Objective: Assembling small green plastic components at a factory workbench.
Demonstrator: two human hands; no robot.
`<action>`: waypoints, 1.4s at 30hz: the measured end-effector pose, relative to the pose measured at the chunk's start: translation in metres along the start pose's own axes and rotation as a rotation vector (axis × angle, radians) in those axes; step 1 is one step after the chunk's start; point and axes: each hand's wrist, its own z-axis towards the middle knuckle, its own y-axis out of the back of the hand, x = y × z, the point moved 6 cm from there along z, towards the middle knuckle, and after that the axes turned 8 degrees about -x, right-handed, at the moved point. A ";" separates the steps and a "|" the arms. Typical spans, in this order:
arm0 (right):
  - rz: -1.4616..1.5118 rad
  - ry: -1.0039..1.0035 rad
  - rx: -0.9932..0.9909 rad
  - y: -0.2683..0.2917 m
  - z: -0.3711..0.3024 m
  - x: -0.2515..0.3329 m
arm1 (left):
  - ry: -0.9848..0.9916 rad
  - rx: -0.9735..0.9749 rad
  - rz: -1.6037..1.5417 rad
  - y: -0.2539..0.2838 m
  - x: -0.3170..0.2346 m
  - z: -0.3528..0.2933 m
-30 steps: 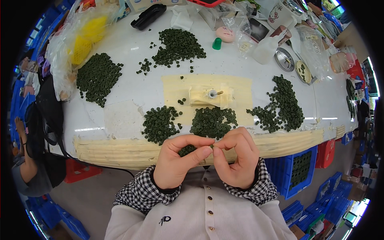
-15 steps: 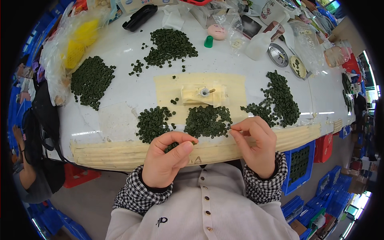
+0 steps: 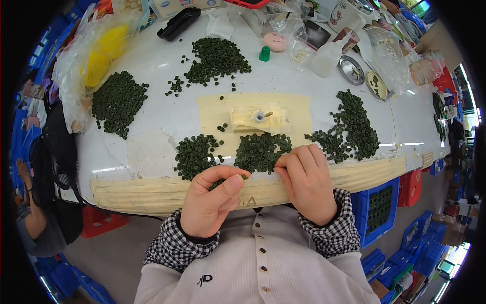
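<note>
Head view. Your left hand (image 3: 210, 202) pinches a small dark-green piece (image 3: 245, 177) between thumb and forefinger, near the cream-taped table edge (image 3: 152, 196). Your right hand (image 3: 306, 185): fingertips at the lower right of the middle heap of small dark-green rings (image 3: 258, 153); cannot tell whether gripping.

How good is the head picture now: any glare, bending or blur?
Head view: pale glare streaks on the white table; head view: fisheye bowing along the taped front edge, with black corners; head view: left hand and right hand look fairly sharp, but the left's green piece is too small for detail.
</note>
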 end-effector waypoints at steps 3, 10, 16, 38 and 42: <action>0.068 -0.017 -0.065 0.002 0.000 -0.002 | -0.002 0.018 0.009 -0.001 0.001 0.000; 0.163 -0.031 -0.120 0.010 -0.003 0.002 | -0.014 0.031 0.038 0.000 0.001 0.001; 0.239 -0.161 -0.125 0.009 -0.004 0.000 | 0.002 0.013 -0.031 -0.001 0.002 0.000; 0.985 -0.469 -0.033 -0.005 -0.003 0.000 | 0.034 0.001 -0.023 -0.006 0.010 0.003; 1.035 -0.509 -0.048 -0.008 -0.005 -0.001 | 0.034 0.011 -0.024 -0.006 0.010 0.003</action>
